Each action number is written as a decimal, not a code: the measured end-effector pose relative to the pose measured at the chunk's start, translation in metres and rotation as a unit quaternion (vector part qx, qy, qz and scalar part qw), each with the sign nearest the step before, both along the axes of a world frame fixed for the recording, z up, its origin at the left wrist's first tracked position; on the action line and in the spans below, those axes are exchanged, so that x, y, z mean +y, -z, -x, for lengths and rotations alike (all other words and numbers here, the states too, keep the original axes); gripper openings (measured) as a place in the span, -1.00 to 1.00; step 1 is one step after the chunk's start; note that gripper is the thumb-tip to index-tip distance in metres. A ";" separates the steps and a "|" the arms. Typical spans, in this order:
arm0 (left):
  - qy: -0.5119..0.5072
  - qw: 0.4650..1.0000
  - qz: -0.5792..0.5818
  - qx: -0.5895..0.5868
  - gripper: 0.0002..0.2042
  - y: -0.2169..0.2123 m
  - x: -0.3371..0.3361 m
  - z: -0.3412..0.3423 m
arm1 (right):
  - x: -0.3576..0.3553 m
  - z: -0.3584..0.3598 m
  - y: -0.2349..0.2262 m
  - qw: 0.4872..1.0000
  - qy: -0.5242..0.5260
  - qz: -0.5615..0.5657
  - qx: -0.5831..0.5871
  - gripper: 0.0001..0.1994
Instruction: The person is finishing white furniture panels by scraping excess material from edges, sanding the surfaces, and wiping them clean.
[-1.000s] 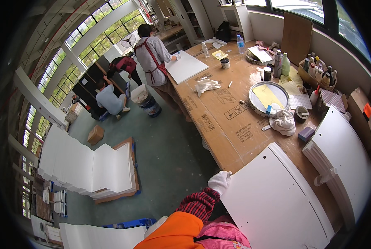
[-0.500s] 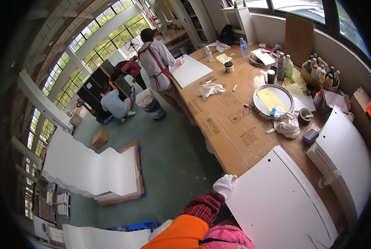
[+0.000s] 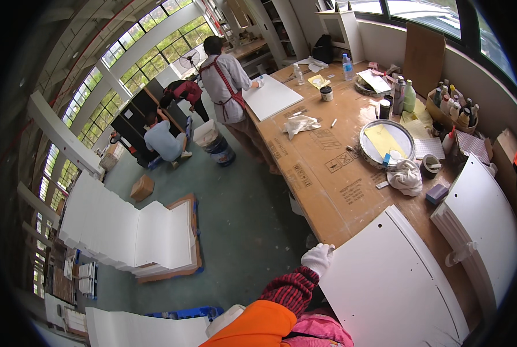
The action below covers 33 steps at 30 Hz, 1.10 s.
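Observation:
My left hand [image 3: 318, 258], in a white glove with a red checked cuff, rests on the near left corner of a large white panel [image 3: 388, 277] that lies flat on the cardboard-covered table [image 3: 328, 168]. Whether the fingers grip the panel's edge or only touch it cannot be told. My orange sleeve comes up from the lower edge. My right hand is out of view.
A stack of white panels [image 3: 484, 220] lies at the right. A round tin tray [image 3: 386, 143], a white rag [image 3: 406, 176], bottles and jars crowd the table's far side. A person in a red apron [image 3: 226, 81] works on another white board [image 3: 272, 96]. White panels [image 3: 131, 231] are stacked on the floor.
The view has tilted and shifted slightly. My left hand stays on the panel's corner, and the panel has not visibly moved.

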<state>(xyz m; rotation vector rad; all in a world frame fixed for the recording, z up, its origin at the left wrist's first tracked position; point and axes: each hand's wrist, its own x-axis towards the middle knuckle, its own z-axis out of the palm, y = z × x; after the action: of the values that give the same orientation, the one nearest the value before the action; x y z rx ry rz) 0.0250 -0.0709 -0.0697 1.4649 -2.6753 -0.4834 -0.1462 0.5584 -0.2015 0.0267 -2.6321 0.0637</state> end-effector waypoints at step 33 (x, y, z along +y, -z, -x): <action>0.006 1.000 -0.006 0.000 -0.56 0.001 -0.001 -0.001 | -0.032 0.015 -0.005 0.998 0.003 -0.049 0.025 -0.27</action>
<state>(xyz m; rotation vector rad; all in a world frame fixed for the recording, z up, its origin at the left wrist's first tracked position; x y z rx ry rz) 0.0256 -0.0722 -0.0703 1.4513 -2.6874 -0.5027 -0.1615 0.5267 -0.1961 0.0519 -2.5823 -0.0664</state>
